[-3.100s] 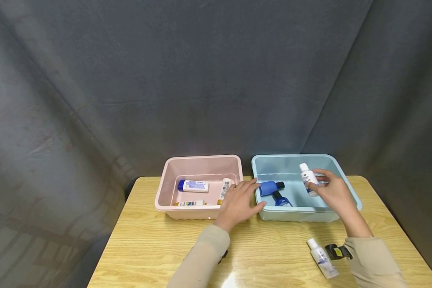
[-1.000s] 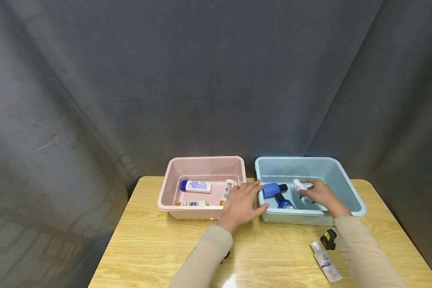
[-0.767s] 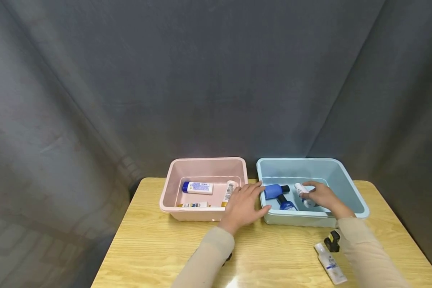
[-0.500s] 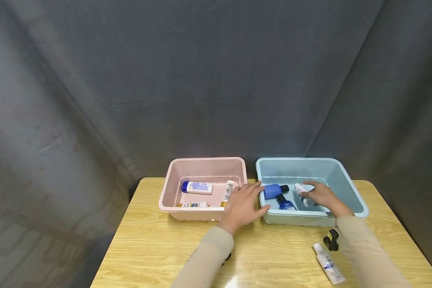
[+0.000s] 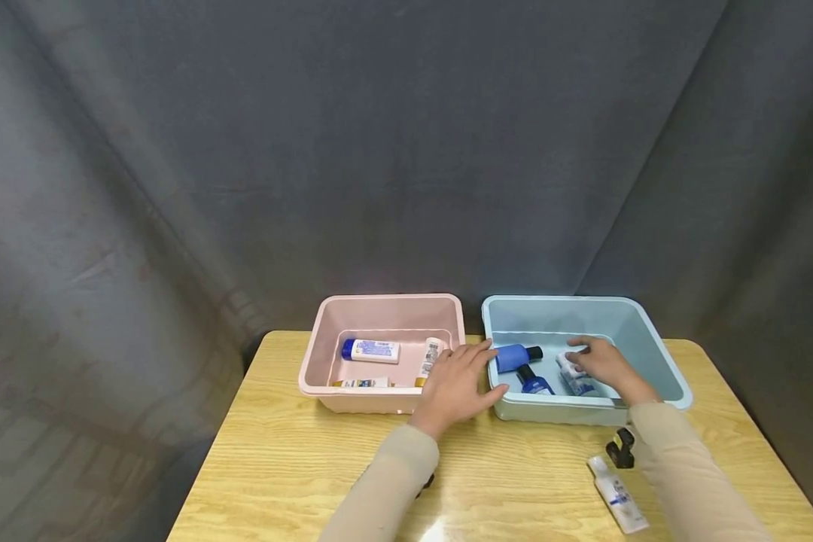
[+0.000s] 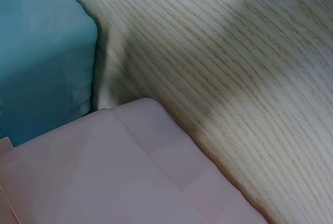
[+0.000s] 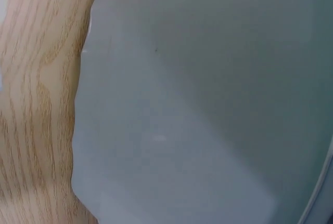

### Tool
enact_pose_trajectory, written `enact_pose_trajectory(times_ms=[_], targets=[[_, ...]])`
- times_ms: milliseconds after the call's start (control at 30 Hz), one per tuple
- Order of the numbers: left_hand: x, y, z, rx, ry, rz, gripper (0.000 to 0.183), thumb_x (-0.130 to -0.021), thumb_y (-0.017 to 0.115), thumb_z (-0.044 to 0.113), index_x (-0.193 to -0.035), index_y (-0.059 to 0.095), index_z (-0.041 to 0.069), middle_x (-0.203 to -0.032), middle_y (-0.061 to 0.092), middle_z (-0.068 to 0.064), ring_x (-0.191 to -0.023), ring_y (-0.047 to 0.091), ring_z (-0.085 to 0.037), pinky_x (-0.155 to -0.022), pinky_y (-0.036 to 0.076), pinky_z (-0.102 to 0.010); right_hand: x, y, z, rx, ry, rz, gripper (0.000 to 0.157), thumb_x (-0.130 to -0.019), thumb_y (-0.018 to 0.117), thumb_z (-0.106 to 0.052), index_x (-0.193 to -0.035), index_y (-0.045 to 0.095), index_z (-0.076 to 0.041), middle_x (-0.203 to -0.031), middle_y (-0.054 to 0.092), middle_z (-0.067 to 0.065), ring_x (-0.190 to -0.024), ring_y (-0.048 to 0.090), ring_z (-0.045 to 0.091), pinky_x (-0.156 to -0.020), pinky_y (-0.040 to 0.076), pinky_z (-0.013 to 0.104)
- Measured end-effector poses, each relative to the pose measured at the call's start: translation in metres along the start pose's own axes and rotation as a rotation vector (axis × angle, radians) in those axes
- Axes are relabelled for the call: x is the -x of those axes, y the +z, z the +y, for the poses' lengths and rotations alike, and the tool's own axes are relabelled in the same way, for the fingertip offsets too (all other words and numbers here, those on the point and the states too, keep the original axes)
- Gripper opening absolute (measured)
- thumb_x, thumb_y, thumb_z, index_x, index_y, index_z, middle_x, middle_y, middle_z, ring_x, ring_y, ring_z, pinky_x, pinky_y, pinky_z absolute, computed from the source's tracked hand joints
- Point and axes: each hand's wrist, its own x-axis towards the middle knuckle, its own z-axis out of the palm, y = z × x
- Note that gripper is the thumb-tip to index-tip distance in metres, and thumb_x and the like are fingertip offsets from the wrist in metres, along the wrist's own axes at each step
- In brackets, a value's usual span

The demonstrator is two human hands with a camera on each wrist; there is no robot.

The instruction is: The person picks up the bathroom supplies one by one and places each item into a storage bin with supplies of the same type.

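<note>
A small white bottle [image 5: 580, 384] with a white cap and blue-marked label lies in the light blue bin [image 5: 555, 303]. Just above it hovers my right hand [image 5: 608, 364], thumb and forefinger parted, the thumb overlapping the bottle near its cap. Two blue bottles with black caps share this bin: one lighter blue [image 5: 512, 357], one darker [image 5: 535, 384]. My left hand [image 5: 452, 388] rests across the neighbouring rims of the blue bin and the pink bin [image 5: 393, 302], fingers spread and holding nothing. Neither wrist view shows fingers, only bin walls and wood.
In the pink bin lie a white bottle with a blue cap [image 5: 373, 351], a white tube with a yellow cap [image 5: 430, 355] and another white-and-yellow tube [image 5: 362, 382]. A second white bottle [image 5: 616, 497] lies on the wooden table [image 5: 298, 467] beside my right sleeve. A grey curtain hangs behind.
My right hand has lowered the white bottle into the blue bin, and its fingers have come off the body and lifted slightly. The left hand has stayed on the rims.
</note>
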Motion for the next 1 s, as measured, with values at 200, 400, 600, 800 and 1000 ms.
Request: enact_pose_trajectory(times_ms=[200,400,600,800,1000], targets=[[-0.001,0.001,0.0,-0.003,-0.002,0.005,0.068,-0.094,0.035,0.072,-0.149,0.044,0.031,-0.157,0.035,0.01,-0.139,0.04,-0.017,-0.111,0.037,-0.043,0.005,-0.003,0.002,0.013,-0.021,0.016,0.045,-0.101,0.051,-0.013,-0.13,0.046,0.02,-0.112,0.06,0.038,-0.091,0.066,0.042,-0.075,0.055,0.05],[-0.002,0.0,0.001,0.003,-0.008,0.009,0.066,-0.094,0.043,0.068,-0.148,0.045,0.031,-0.157,0.036,0.011,-0.138,0.041,-0.017,-0.111,0.037,-0.043,0.012,-0.007,0.001,0.025,-0.013,0.078,0.044,-0.102,0.05,-0.016,-0.13,0.048,0.018,-0.105,0.064,0.034,-0.09,0.065,0.041,-0.077,0.052,0.054],[-0.001,0.001,0.001,0.005,-0.008,0.009,0.066,-0.094,0.043,0.068,-0.148,0.045,0.031,-0.157,0.036,0.01,-0.138,0.041,-0.017,-0.111,0.037,-0.043,0.022,-0.01,0.0,0.007,-0.015,0.122,0.045,-0.103,0.049,-0.018,-0.13,0.049,0.017,-0.11,0.061,0.036,-0.092,0.064,0.042,-0.075,0.053,0.052],[-0.001,0.0,0.001,0.001,-0.008,0.012,0.065,-0.094,0.043,0.068,-0.148,0.045,0.031,-0.157,0.035,0.011,-0.138,0.041,-0.016,-0.111,0.036,-0.042,0.031,-0.01,0.002,0.025,-0.07,0.184,0.04,-0.101,0.052,-0.015,-0.125,0.053,0.017,-0.109,0.062,0.036,-0.089,0.066,0.041,-0.069,0.053,0.046],[0.0,0.0,0.001,-0.003,-0.01,0.015,0.066,-0.094,0.041,0.069,-0.147,0.046,0.031,-0.156,0.036,0.012,-0.138,0.041,-0.015,-0.111,0.037,-0.042,0.043,-0.009,-0.003,0.012,-0.07,0.251,0.04,-0.102,0.052,-0.017,-0.124,0.055,0.015,-0.108,0.062,0.034,-0.095,0.063,0.047,-0.072,0.053,0.05]])
